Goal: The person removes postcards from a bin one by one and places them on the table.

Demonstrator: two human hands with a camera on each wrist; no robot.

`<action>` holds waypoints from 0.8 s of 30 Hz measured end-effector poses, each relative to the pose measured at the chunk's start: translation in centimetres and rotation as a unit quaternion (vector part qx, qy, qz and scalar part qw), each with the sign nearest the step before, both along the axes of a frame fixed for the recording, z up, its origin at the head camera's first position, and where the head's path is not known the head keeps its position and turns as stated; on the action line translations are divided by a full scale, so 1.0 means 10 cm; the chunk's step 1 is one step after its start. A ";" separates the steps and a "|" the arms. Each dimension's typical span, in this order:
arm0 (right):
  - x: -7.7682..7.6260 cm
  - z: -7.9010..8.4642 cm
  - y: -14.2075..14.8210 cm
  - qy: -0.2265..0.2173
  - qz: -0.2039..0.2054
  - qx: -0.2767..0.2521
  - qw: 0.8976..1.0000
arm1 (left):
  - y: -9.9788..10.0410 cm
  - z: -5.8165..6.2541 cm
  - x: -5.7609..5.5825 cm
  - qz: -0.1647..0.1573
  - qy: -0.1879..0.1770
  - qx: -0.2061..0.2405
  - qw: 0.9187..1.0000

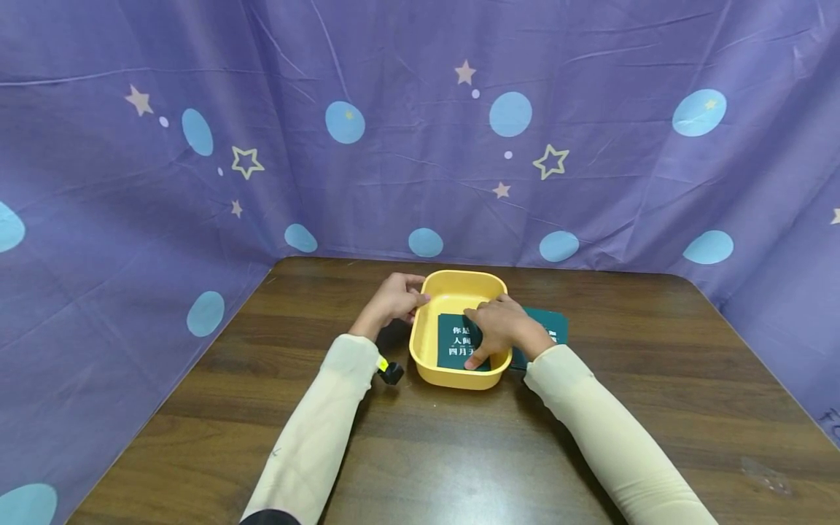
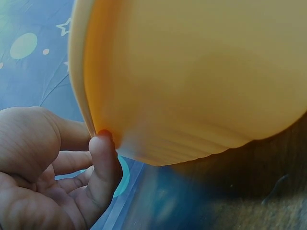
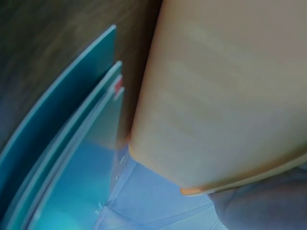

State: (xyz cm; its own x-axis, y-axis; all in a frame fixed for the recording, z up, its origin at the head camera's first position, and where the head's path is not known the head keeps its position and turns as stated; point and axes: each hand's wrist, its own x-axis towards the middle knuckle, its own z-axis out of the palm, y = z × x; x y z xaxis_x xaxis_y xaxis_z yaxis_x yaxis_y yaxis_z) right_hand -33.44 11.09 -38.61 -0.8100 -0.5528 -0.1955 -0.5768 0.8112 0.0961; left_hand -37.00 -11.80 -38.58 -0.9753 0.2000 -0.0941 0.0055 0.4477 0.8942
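Observation:
A yellow plastic basin [image 1: 426, 374] stands on the wooden table. My left hand [image 1: 397, 297] pinches its left rim between thumb and fingers; the left wrist view shows the thumb tip inside the rim. Inside the basin lies a dark green card [image 1: 451, 350] with white Chinese characters. My right hand [image 1: 500, 328] reaches over the right rim and spans this card, thumb at its near edge and index finger at its far edge. More dark green cards [image 1: 551, 321] lie just right of the basin, partly hidden by the right wrist; the right wrist view shows their stacked layers [image 3: 72, 129].
The brown wooden table [image 1: 420, 452] carries the basin and cards. A purple curtain [image 1: 420, 189] with stars and blue spots hangs behind and at the sides. A small clear scrap [image 1: 766, 475] lies near the right edge. A black device [image 1: 391, 373] is at the left wrist.

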 end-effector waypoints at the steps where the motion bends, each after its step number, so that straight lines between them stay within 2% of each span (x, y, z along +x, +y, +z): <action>1: 0.00 0.00 0.00 0.002 0.002 0.001 1.000 | 0.00 0.00 0.00 0.000 0.000 0.001 1.000; 12: 0.00 0.01 -0.01 0.009 0.008 0.018 1.000 | 0.00 0.01 0.00 -0.001 -0.002 -0.004 1.000; 24: 0.00 0.00 -0.02 -0.003 0.000 0.009 1.000 | 0.00 0.00 0.01 0.001 -0.002 -0.001 1.000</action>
